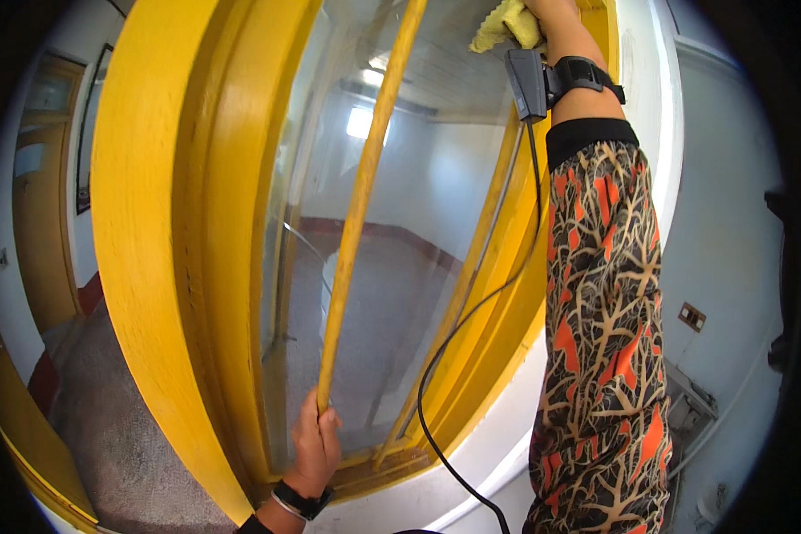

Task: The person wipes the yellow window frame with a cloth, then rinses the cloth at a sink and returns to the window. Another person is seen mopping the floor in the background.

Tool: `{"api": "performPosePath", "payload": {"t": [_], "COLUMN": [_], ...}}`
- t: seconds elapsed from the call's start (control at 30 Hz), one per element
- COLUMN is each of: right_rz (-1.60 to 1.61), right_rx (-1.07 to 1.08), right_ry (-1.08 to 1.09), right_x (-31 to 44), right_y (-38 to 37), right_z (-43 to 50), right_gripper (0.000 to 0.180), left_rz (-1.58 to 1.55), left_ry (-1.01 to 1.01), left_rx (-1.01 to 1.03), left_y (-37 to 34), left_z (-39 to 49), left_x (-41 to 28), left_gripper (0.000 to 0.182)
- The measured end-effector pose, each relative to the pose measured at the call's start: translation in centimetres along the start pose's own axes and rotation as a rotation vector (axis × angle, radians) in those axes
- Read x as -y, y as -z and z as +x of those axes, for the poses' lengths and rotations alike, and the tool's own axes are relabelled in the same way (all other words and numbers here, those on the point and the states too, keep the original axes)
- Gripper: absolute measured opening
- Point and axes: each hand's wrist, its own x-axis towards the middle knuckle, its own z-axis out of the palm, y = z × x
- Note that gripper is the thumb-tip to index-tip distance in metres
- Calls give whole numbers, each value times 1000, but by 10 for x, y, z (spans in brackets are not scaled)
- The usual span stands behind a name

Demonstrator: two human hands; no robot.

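Note:
At the lower middle, my left hand (316, 434) is closed around the lower end of a yellow wooden bar (357, 220), which slants up in front of a glass pane (400, 287). My right arm, in a patterned sleeve, reaches to the top edge, where my right hand (551, 10) is partly cut off beside a yellow cloth (510, 27) bunched at the glass; the hand seems to hold it. A dark device (527, 85) is strapped to the right wrist, with a black cable (434, 364) hanging from it. A yellow wooden frame (233, 200) surrounds the pane.
Wide yellow woodwork (133, 200) curves down the left, with a grey floor (120, 414) and a wooden door (47, 193) beyond. At the right stand a pale wall (721, 200) with a switch plate (692, 317) and a grey metal object (691, 394) low down.

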Motion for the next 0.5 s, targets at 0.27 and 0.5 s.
{"api": "performPosePath", "payload": {"t": [0.27,0.5], "right_rz": [31,243], "right_rx": [-43,47], "right_ry": [-6,-261], "right_x": [-31,-28], "right_y": [2,35], "right_z": [-140,-326], "right_gripper": [30,29], "left_rz": [-50,-115], "left_ry": [22,3], "left_rx": [4,2], "left_y": [0,-1], "left_z": [1,3], "left_x": [0,-1], "left_gripper": [36,35]}}
